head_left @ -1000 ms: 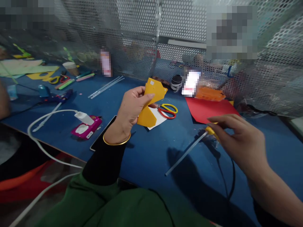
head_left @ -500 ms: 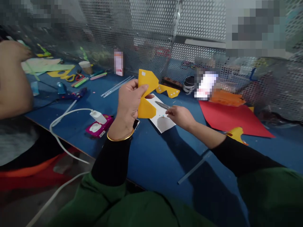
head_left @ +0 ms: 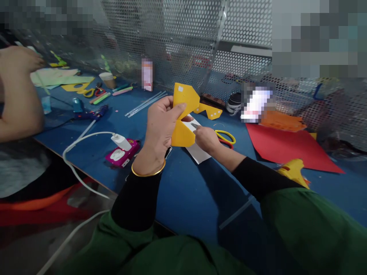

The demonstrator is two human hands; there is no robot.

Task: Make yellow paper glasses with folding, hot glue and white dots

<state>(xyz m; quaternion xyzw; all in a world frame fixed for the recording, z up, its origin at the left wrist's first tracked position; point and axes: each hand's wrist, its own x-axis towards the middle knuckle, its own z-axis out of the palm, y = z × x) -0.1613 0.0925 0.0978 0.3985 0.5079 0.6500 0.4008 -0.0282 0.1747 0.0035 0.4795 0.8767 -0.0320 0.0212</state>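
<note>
My left hand is closed on a yellow paper cutout, its thumb pressing the front. The cutout stands on end, with two angular lobes and a small white square near its top corner. My right hand is closed with fingertips together at the edge of the cutout's lower lobe; anything in them is hidden. Behind that hand lie scissors with yellow and red handles, the blade partly covered. Beneath is a white sheet. A second yellow cutout with white dots lies just beyond.
A red sheet and yellow object lie right. Two phones lean against the perforated screen. At left are a magenta power socket with a white cable, a glue gun, clear sticks, and another person's arm.
My right hand has moved left to the lower lobe of the cutout, uncovering the scissors' handles. My left hand still holds the cutout. The whole view has shifted slightly.
</note>
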